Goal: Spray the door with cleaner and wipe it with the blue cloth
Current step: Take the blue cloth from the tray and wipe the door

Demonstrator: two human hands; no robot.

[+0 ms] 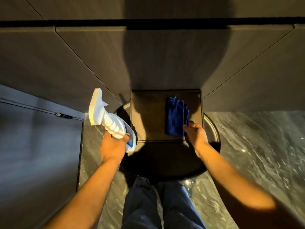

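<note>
Two hands in view, one camera: head view, looking down.

Item 1: my left hand (113, 146), lower left of centre, clenched around the base of the spray bottle (109, 119). Bottle white with a blue label, tilted, its nozzle end pointing toward the upper left of the frame, held above the left edge of the round table (212, 129).

Item 2: my right hand (196, 134), centre right, fingers spread and loose, fingertips (187, 128) touching the lower right edge of the cloth (176, 118). Whether they have gripped it yet I cannot tell.

Item 3: cloth, dark blue, folded into a rough upright strip, lying on the tray (148, 116) in its right half.

Item 4: tray, dark, rectangular, sitting on the far half of the round table, its far edge against the wall (165, 63).

Item 5: wall, dark panels with thin seams and one black horizontal band across the top of the frame; my shadow falls on it at centre.

Item 6: door (39, 146), dark, filling the lower left of the frame, with a small metal fitting (63, 115) near its upper right corner.

Item 7: floor (255, 146), glossy marbled stone, at right and bottom.

Item 8: my legs in blue jeans (158, 204), bottom centre.
</note>
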